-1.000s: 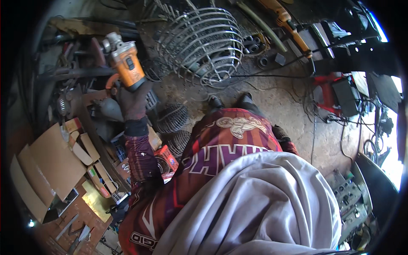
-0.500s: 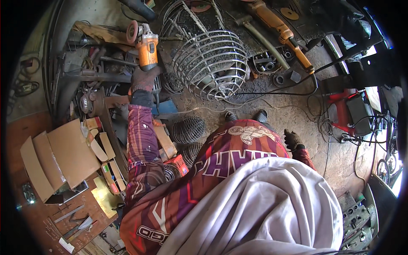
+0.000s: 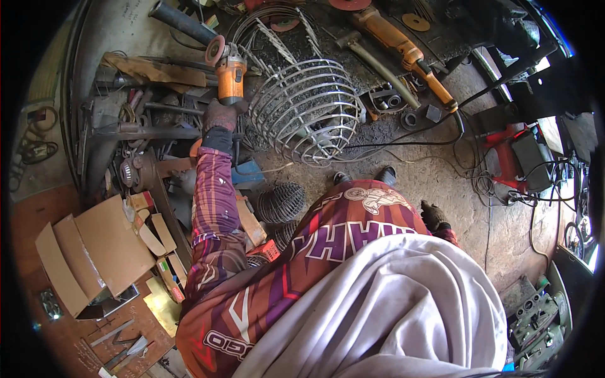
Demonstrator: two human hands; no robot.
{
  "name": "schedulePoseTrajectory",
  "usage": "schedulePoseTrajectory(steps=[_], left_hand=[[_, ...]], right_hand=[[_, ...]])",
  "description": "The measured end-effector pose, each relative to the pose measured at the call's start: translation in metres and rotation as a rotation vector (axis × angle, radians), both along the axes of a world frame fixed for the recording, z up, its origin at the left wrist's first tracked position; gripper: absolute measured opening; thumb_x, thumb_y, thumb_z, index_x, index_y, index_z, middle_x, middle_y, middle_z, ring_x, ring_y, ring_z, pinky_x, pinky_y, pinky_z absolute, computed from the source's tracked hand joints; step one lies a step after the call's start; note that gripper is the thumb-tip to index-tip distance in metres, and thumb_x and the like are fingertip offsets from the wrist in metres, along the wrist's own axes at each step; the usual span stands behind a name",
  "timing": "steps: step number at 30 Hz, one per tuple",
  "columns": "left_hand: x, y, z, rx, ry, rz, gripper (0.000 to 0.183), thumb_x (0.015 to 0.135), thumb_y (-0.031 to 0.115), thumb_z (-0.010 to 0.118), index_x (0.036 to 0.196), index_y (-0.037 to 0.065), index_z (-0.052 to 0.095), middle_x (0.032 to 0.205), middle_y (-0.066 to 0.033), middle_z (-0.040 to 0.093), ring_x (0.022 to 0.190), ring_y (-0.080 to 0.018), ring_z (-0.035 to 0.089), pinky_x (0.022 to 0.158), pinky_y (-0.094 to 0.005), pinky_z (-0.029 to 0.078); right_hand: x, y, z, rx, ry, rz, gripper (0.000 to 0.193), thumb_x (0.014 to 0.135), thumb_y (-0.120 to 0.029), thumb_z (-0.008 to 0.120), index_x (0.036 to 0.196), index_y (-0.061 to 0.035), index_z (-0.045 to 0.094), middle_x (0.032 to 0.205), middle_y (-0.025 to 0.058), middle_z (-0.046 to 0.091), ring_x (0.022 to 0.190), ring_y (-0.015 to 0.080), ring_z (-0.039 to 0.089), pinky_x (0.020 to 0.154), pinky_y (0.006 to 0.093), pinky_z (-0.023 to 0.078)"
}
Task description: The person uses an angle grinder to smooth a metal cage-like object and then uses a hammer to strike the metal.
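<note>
My left hand (image 3: 220, 118), in a dark work glove, is closed around the body of an orange angle grinder (image 3: 231, 82). The grinder stands upright, its reddish disc at the upper left. Just right of it is a round cage of bent metal rods (image 3: 305, 80), with twisted rods rising from its far side. A narrow gap separates grinder and cage. My gloved right hand (image 3: 433, 216) hangs low beside my body, away from the tools, its fingers loosely apart and nothing visible in them.
A large orange power tool (image 3: 403, 43) and a hammer (image 3: 383, 68) lie on the workbench at the far right. Coiled wire springs (image 3: 282, 203) stand on the floor. Cardboard boxes (image 3: 113, 242) are at left; a red-and-black machine (image 3: 513, 157) with trailing cables is at right.
My left hand has brought the grinder rightward, closer to the cage. The whole view has shifted slightly. My right hand stays low at my side.
</note>
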State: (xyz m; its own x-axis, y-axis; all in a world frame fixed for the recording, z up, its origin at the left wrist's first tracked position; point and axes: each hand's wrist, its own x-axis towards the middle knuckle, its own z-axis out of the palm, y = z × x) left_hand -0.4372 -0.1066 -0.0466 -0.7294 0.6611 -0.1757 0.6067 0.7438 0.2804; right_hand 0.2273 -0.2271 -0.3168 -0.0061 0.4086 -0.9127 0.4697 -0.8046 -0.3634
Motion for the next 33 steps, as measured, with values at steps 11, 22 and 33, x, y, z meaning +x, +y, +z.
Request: schedulePoseTrajectory(steps=[11,22,33], left_hand=[[0.023,0.028,0.024,-0.074,0.151,0.031,0.067,0.062,0.049,0.081,0.11,0.004,0.067,0.109,-0.0234,0.068,0.104,-0.0385,0.065,0.087,-0.0459,0.049],[-0.006,0.015,0.025,0.203,-0.116,-0.058,0.052,0.065,0.034,0.082,0.102,0.0,0.066,0.092,-0.0132,0.07,0.082,-0.0249,0.067,0.076,-0.0379,0.05],[0.003,0.02,0.034,0.228,-0.092,0.003,0.052,0.071,0.037,0.078,0.106,0.0,0.066,0.091,-0.0092,0.069,0.08,-0.0209,0.065,0.076,-0.0372,0.05]], right_hand=[[-0.015,0.016,0.027,-0.085,-0.058,-0.168,0.044,0.088,-0.053,0.061,0.101,-0.0117,0.057,0.082,0.0022,0.057,0.063,0.0159,0.051,0.048,0.0332,0.037],[-0.004,0.007,0.011,-0.123,-0.056,-0.101,0.051,0.086,-0.056,0.063,0.108,-0.0099,0.061,0.084,0.0043,0.06,0.068,0.0191,0.055,0.056,0.0389,0.043],[-0.009,0.024,-0.007,-0.132,0.045,-0.134,0.044,0.089,-0.056,0.061,0.1,-0.0132,0.058,0.08,0.0018,0.056,0.063,0.0168,0.05,0.052,0.0353,0.038]])
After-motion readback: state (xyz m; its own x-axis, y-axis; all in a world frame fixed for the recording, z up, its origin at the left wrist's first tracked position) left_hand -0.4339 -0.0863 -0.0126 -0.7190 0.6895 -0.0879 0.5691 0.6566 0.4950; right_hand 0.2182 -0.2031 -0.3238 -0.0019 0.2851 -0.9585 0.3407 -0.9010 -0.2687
